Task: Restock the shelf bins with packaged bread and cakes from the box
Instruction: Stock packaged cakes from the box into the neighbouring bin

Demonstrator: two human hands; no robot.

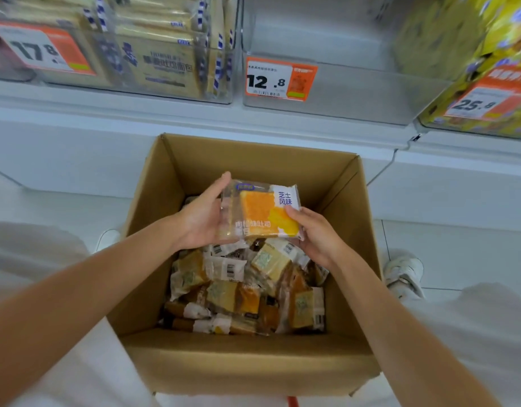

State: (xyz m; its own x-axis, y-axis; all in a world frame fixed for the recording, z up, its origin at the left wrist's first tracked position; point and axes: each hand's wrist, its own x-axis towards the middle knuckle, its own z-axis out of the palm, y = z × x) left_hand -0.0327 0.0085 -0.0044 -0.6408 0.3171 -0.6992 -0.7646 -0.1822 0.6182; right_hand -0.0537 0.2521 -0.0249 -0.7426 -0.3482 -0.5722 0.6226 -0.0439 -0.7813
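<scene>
Packaged bread, a clear-wrapped packet [260,212] printed with an orange toast slice, is held by both hands just above the open cardboard box [253,362], over its far half. It is kept nearly flat, printed face up, and no contact with the goods below can be seen.

The left hand [203,218] is clamped on the packet's left edge. Its thumb [224,183] is laid along the top face towards the far corner, and the other fingers are hidden beneath. The right hand [318,236] is closed on the near right corner, with the thumb pressed on the front of the wrapper and the fingers curled behind it.

The floor of the box is covered by a loose heap of small wrapped cakes and bread pieces [241,286], many turned barcode up.

Behind the box, clear bins are lined up on a white shelf [165,113]. The left bin [218,83] is packed with upright pale toast packs and is marked by a 17.8 tag [44,48]. The middle bin [356,95] is fronted by an orange 12.8 tag [278,79]. The right bin [429,121], which is badly blurred, appears to be filled with yellow packs and carries a 25.8 tag [476,104].

A white shoe [404,274] is seen on the floor to the right of the box.
</scene>
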